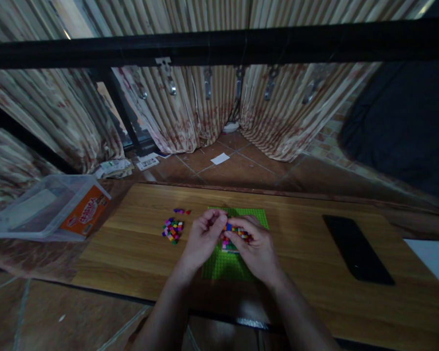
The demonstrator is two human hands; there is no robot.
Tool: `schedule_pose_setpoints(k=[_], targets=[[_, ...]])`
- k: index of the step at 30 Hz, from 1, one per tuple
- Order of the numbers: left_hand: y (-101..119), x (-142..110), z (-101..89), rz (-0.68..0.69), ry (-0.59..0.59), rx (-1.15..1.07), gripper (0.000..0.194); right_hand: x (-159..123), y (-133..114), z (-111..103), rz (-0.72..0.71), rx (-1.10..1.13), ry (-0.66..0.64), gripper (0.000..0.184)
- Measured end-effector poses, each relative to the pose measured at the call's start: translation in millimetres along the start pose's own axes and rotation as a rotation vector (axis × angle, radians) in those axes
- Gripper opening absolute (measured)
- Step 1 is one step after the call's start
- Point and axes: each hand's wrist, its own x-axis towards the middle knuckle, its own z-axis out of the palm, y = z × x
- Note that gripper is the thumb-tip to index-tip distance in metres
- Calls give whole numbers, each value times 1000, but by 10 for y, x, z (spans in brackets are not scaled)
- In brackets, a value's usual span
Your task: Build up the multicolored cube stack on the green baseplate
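Observation:
A green studded baseplate [219, 268] lies on the wooden table, partly covered by my hands. On it stands a multicoloured build of small toy bricks [229, 245], mostly hidden behind my right hand. My right hand [255, 243] is closed over the build, with a blue toy brick [229, 227] at its thumb and index fingertips. Close beside it, my left hand [207, 236] has thumb and fingers pinched together above the plate's left part. What lies in that pinch is too small to make out.
A pile of loose toy bricks [172, 230] lies left of the plate, with several stray bricks [181, 211] behind it. A clear plastic box [40, 234] with an orange label stands at far left. To the right are a black flat object [356, 248] and white paper [433, 261].

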Motion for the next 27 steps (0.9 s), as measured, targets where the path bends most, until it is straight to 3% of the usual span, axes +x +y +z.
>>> schedule_pose_setpoints(k=[8, 27], targets=[[-19, -36, -10, 141, -92, 152, 19, -15, -18, -17, 60, -10, -46, 7], [24, -72, 23, 14, -107, -131, 26, -29, -15, -107, 107, 124, -136, 21]])
